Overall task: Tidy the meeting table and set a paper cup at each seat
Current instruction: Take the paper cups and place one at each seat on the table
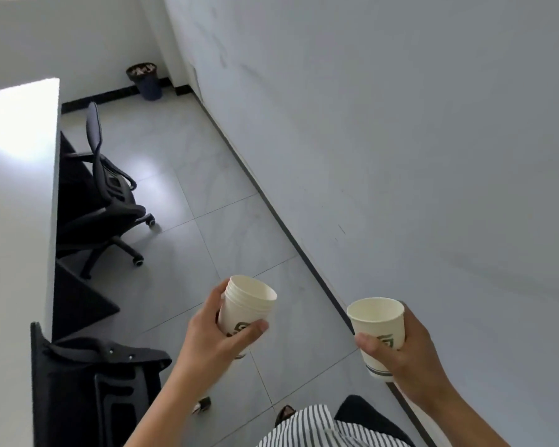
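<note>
On my feed both hands are loaded and nothing is being set down yet. The left hand (220,340), at about 6 o'clock in the view, has thumb and fingers curled round a stack of paper cups (250,306). Several rims sit nested one inside another, and the stack tips toward 1 o'clock. The right hand (412,353), at 4 o'clock, grips a single cup (376,325) upright, with the thumb across its front. The two loads are held well apart, over the floor rather than over the table.

The table (17,195) runs along the 9 o'clock edge. One office chair (110,195) is pushed in at 10 o'clock and another chair (88,385) stands at 7 o'clock. I see no cup on the strip of tabletop that shows, though glare washes out much of it. I judge the cup-setting is under way, with at least these two seats left to serve. I cannot tell how far the tidying has got. A full waste bin (144,80) stands in the corner at 11 o'clock.

Each cup carries a green emblem, half hidden by a thumb. The single cup has a green band near its base. No lettering is readable.
</note>
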`<state>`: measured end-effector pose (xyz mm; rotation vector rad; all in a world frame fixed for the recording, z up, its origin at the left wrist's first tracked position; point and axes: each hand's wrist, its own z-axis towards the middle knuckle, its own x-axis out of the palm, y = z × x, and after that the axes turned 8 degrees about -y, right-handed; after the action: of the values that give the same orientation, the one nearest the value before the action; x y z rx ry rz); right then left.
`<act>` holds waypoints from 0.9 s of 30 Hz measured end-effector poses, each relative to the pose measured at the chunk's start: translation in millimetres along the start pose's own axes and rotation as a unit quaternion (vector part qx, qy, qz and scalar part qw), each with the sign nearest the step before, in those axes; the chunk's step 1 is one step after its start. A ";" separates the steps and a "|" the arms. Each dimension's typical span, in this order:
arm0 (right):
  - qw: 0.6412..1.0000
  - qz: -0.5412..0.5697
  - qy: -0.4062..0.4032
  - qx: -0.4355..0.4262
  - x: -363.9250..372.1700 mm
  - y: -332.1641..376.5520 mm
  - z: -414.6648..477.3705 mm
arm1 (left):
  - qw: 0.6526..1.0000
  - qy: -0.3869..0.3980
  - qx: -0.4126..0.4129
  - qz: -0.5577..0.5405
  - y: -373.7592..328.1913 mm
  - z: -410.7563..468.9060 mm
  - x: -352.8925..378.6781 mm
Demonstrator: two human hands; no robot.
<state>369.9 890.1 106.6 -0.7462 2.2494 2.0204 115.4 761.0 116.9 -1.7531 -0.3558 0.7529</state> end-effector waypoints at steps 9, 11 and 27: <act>0.994 -0.027 0.095 -0.046 82.8 40.5 201.6 | 0.990 -0.134 -0.049 -0.014 7.6 130.0 -29.0; 0.988 -0.020 0.140 -0.067 118.3 55.6 266.7 | 0.976 -0.199 -0.080 -0.022 13.3 163.8 -39.8; 0.897 -0.032 0.415 -0.150 429.9 211.3 450.2 | 0.850 -0.484 -0.177 -0.113 41.1 310.8 -155.0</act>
<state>-218.4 1183.0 90.0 -2.0093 2.1607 2.3259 -207.8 888.7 77.0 -1.4819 -1.4339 1.4296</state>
